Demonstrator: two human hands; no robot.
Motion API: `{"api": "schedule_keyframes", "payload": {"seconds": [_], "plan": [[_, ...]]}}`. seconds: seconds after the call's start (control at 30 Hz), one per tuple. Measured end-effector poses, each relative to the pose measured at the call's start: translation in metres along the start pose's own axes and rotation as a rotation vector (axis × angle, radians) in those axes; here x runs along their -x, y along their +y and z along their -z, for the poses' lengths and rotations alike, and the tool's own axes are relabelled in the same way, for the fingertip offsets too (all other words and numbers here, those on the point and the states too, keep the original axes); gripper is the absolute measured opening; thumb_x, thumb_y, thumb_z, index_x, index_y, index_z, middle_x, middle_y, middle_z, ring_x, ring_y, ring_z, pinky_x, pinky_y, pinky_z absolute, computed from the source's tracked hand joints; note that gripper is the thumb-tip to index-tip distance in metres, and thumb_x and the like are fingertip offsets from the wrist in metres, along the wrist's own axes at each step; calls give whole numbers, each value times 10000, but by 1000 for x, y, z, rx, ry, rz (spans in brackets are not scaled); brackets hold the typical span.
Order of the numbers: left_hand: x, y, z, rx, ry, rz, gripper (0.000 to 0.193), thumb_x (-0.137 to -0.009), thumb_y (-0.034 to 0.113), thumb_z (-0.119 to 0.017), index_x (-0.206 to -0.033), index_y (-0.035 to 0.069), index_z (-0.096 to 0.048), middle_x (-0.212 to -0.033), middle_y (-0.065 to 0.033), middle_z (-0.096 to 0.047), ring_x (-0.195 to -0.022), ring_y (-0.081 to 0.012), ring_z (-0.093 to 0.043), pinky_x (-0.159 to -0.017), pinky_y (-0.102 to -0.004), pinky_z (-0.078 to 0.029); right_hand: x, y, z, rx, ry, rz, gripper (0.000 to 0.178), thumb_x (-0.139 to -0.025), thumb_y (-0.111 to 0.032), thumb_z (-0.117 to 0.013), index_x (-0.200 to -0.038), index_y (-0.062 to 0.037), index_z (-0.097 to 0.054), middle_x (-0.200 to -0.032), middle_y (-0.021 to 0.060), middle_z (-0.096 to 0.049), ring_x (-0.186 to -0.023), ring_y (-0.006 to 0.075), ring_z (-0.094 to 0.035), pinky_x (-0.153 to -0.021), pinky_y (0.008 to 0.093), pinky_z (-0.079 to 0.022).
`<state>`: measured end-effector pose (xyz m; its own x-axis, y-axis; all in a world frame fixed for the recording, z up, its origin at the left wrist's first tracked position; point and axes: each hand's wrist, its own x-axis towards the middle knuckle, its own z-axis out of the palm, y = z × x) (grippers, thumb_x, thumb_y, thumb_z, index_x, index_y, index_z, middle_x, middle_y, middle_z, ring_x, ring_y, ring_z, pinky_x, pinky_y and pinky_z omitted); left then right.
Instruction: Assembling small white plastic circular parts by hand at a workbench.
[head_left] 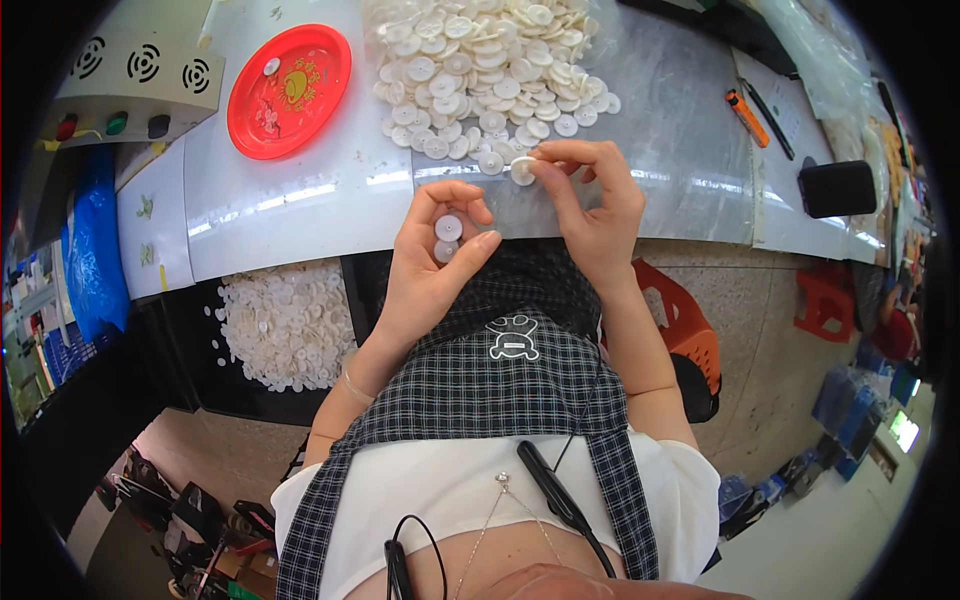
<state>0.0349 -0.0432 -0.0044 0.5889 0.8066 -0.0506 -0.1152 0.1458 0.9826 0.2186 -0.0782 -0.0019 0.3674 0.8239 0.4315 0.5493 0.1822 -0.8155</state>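
Small white plastic discs (448,228) with raised centres lie cupped in my left hand (430,245), its fingers curled around them just off the table's front edge. My right hand (600,205) pinches a single white disc (523,171) between thumb and fingertips, over the near side of a large heap of discs (480,70) on the table. One loose disc (490,162) lies right beside the pinched one. How many discs my left palm holds is partly hidden by the fingers.
A red plate (335,110) with one disc stands left of the heap. Farther left is a machine with buttons (150,90). At right lie an orange cutter (746,118), a pen (768,120) and a black phone (838,189). A black bin of discs (285,330) sits below the table edge.
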Motion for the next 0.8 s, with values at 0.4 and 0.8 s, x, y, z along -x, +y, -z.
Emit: {"api": "schedule_keyframes", "payload": {"seconds": [0.4, 0.8], "plan": [[-1, 6, 5, 348, -43, 203, 256, -922, 88, -646, -1157, 28, -564, -880, 15, -587, -654, -10, -430, -620, -152, -393, 12, -6, -1, -235, -121, 218, 214, -776, 19, -749, -948, -46, -639, -905, 61, -713, -803, 175, -647, -719, 274, -496], [4, 7, 4, -129, 105, -9, 374, -862, 4, -694, -1196, 13, -527, -1069, -64, -618, -957, -86, -575, -844, -201, -460, 24, 7, 8, 213, -228, 368, 256, -670, -80, -811, -896, -98, -692, -950, 5, -697, -829, 181, -625, -673, 296, -492]]}}
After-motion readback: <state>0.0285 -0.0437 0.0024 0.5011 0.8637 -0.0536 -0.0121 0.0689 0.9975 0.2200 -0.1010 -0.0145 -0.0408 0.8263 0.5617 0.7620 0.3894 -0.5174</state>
